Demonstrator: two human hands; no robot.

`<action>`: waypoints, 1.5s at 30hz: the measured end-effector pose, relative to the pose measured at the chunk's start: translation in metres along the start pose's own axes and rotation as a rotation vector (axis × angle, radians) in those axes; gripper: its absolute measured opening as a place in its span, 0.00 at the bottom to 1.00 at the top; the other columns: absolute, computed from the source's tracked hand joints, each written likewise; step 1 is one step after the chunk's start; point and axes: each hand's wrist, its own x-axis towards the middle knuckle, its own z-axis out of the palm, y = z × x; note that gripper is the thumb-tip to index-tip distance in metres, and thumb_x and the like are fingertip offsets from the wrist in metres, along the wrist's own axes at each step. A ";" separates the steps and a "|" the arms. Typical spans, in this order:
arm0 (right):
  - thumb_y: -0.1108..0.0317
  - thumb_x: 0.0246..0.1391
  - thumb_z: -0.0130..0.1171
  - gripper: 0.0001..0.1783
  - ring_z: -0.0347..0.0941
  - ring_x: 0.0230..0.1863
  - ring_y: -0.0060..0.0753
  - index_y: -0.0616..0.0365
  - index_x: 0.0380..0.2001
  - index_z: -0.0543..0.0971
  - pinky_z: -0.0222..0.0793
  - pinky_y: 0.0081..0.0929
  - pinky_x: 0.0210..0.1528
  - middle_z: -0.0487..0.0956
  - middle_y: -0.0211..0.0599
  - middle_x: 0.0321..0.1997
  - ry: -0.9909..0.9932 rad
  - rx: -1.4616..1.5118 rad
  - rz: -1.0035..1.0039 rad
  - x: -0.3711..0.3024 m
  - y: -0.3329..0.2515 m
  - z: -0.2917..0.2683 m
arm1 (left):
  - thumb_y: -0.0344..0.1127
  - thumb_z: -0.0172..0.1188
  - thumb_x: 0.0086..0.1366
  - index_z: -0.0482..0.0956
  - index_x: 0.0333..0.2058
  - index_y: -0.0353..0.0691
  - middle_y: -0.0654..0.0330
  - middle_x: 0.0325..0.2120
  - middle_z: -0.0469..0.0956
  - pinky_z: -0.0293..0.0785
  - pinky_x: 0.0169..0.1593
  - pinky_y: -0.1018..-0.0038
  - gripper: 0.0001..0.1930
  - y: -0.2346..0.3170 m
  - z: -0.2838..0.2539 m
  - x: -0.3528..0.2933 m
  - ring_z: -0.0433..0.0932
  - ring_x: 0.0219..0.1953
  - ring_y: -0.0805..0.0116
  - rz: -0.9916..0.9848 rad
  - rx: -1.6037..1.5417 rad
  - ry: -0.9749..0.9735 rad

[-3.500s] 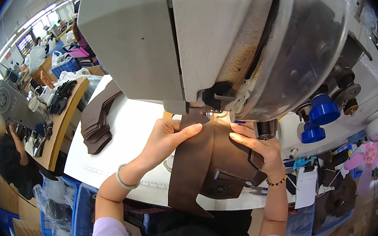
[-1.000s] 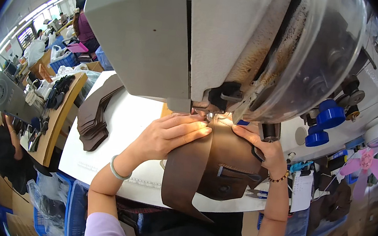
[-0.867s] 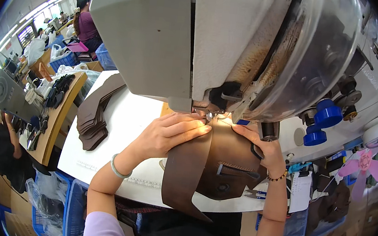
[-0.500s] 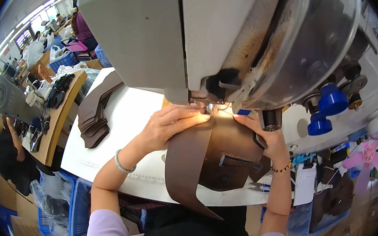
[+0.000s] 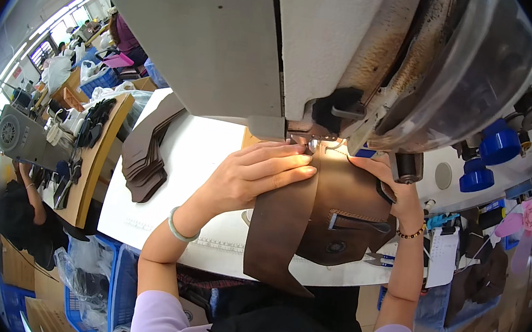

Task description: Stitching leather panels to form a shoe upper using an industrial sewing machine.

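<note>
Right, the brown leather piece (image 5: 356, 198) lies on the white surface (image 5: 199, 152), directly under the head of a big grey sewing machine (image 5: 204, 46), with lamplight on it by the needle. A long brown strip (image 5: 279, 222) runs down its left side, and the strip's pointed tail passes over the near edge of the surface. The left hand (image 5: 242, 180) rests on top of the strip, fingers nearly together and tips just beside the presser foot (image 5: 312, 146); I can't tell whether it pinches anything. The right hand (image 5: 405, 201) is at the leather's right side, one digit reaching across the top, the others hidden behind a machine part, so I can't make out its grip. Lower on the leather I see a stitched slit (image 5: 360, 223) and a round mark (image 5: 335, 246). A fanned stack of brown pieces (image 5: 144, 156) sits along the left edge of the surface, well apart from the hands. Blue-handled snips (image 5: 387, 260) lie near the right end of the near edge. Over to the right is a pink fan (image 5: 530, 221); off to the left, a co-worker in black (image 5: 18, 211) sits beside a wooden table (image 5: 98, 168).
</note>
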 end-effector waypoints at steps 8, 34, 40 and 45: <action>0.81 0.38 0.59 0.25 0.64 0.61 0.49 0.59 0.45 0.78 0.59 0.40 0.63 0.73 0.41 0.56 0.006 -0.042 0.013 0.002 -0.004 -0.004 | 0.29 0.62 0.44 0.77 0.49 0.41 0.61 0.47 0.76 0.74 0.53 0.64 0.27 0.002 -0.002 -0.001 0.75 0.51 0.58 -0.039 -0.054 -0.028; 0.67 0.60 0.48 0.10 0.49 0.13 0.09 0.55 0.24 0.67 0.40 0.14 0.13 0.59 0.20 0.16 0.023 0.955 0.759 0.046 -0.059 -0.019 | 0.29 0.65 0.43 0.79 0.45 0.38 0.56 0.43 0.77 0.71 0.57 0.56 0.24 0.001 0.007 -0.001 0.75 0.51 0.55 -0.011 -0.060 0.082; 0.69 0.59 0.52 0.05 0.57 0.16 0.10 0.59 0.35 0.72 0.49 0.14 0.16 0.66 0.23 0.20 0.013 0.462 0.766 0.047 -0.079 -0.024 | 0.30 0.66 0.43 0.79 0.44 0.37 0.56 0.43 0.77 0.71 0.57 0.56 0.24 0.004 0.007 -0.001 0.75 0.51 0.54 -0.014 -0.069 0.074; 0.66 0.55 0.61 0.16 0.67 0.30 0.12 0.60 0.45 0.72 0.62 0.14 0.32 0.72 0.25 0.28 0.623 0.113 0.402 -0.013 -0.047 -0.012 | 0.31 0.64 0.46 0.77 0.45 0.38 0.55 0.44 0.77 0.71 0.57 0.58 0.23 0.007 0.005 -0.002 0.75 0.51 0.53 0.029 0.030 0.071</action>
